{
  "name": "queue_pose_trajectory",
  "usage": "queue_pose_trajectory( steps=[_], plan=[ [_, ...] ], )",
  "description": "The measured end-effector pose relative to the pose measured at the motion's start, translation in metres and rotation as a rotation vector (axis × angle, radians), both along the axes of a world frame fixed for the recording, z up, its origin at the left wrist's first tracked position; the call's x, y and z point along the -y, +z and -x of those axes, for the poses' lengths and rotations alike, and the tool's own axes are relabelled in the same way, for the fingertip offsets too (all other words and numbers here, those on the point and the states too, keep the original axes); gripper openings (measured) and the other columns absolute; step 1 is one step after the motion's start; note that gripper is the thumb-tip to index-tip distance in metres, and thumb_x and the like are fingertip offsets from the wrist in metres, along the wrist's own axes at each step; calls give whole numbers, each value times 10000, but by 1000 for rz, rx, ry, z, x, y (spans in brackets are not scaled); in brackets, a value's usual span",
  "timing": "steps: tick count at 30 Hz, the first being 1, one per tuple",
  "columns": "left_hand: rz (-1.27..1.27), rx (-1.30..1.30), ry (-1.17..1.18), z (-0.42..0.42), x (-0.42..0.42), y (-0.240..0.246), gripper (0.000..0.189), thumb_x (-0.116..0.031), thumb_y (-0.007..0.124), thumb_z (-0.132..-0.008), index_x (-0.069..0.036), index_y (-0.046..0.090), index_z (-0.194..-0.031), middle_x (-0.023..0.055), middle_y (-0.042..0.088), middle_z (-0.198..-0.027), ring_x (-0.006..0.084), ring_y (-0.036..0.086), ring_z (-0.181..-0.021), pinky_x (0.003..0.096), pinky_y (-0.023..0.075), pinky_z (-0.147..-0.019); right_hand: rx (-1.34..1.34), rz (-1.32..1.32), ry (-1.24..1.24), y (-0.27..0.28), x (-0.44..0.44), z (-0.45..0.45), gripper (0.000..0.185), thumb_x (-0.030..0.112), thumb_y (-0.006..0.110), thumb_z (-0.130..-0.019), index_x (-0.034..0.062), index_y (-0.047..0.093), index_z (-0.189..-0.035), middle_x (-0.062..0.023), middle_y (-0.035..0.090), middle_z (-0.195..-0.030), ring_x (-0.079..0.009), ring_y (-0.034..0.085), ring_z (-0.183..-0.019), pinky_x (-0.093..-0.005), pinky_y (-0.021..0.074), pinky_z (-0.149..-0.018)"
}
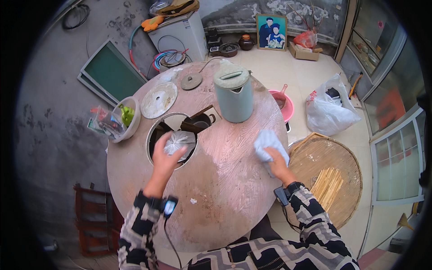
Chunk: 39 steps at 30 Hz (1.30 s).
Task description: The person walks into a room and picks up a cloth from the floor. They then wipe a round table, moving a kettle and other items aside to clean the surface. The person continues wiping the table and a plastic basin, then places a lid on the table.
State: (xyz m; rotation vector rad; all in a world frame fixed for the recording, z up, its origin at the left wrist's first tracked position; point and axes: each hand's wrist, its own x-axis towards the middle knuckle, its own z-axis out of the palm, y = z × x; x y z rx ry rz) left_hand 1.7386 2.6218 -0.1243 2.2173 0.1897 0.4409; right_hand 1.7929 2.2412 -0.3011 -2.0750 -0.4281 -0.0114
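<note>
A round wooden table [236, 158] with wood-grain patterning and brownish stains fills the middle of the view. At its right edge my right hand [278, 165] presses a light blue cloth [270, 143] to the tabletop. My left hand [165, 155] hovers at the round metal-rimmed hole in the table, thumb and fingers apart, holding nothing. Below that hand a tied grey plastic bag [180, 143] shows inside the hole. Beyond both hands stands a pale green electric kettle [234, 98], its lid down.
Also on the table are a plate-like disc [159, 100], a kettle base [191, 81] and a white tub [131, 126] of small things. At right lie a pink basin [287, 109], a plastic bag [332, 109] and a round woven tray [347, 168] bearing sticks [327, 187].
</note>
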Motion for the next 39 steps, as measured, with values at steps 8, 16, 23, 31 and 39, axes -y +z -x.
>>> queue_pose_trajectory(
  steps=[8, 16, 23, 31, 39],
  plan=[
    [-206, -120, -106, -262, 122, 55, 691, -282, 717, -708, -1, 488, -1296, 250, 503, -1299, 349, 486, -1213, 384, 391, -1005, 13, 287, 172, -29, 2, 10, 597, -11, 619, -700, 245, 591, -1239, -173, 363, -1427, -399, 239, -1367, -537, 128, -1112],
    [-848, -342, -728, -354, 97, 61, 667, 148, 444, -692, -141, 506, -1291, 151, 488, -1356, 331, 454, -1246, 382, 357, -1049, -43, 219, 192, -15, 9, 0, 643, -16, 658, -665, 214, 571, -1260, -180, 351, -1434, -378, 222, -1380, -508, 117, -1129],
    [-1075, -473, -704, -371, 80, 61, 597, 113, 532, -687, -177, 525, -1209, 111, 581, -1213, 332, 527, -1148, 393, 430, -942, -96, 188, 221, -11, 11, -3, 655, -28, 636, -664, 194, 554, -1274, -184, 335, -1441, -374, 208, -1385, -509, 99, -1133],
    [-490, -855, -661, -273, -4, 60, 635, -64, 853, -518, -18, 615, -1105, 83, 670, -970, 196, 606, -929, 306, 463, -858, -66, 174, 198, -13, 10, 1, 656, -40, 597, -648, 178, 560, -1265, -197, 363, -1419, -388, 235, -1369, -516, 103, -1127],
    [69, -471, -353, -183, 2, 7, 550, -22, 729, -559, 27, 608, -1093, 49, 646, -954, 144, 574, -859, 274, 442, -853, -207, -110, 97, -19, 16, -12, 564, -24, 565, -719, 94, 542, -1269, -162, 462, -1358, -306, 363, -1319, -424, 232, -1104]
  ],
)
